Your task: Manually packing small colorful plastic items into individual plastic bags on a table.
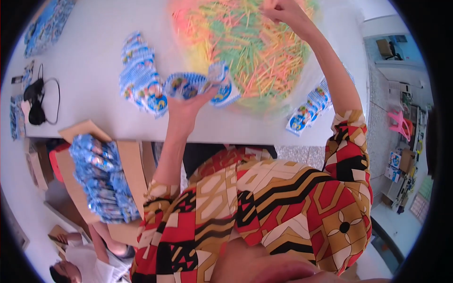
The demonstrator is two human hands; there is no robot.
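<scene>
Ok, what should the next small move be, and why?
Probably bring the right hand in toward the blue-and-white packets: the left hand holds these beside the coloured sticks, while the right is up at their far side. Whether it holds anything is unclear.

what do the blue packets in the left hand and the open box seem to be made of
The blue packets: probably thin, slightly shiny plastic film, judging by their creases, though coated paper is possible. The open box: likely matte cardboard, judging by its plain tan, stiff flaps.
</scene>
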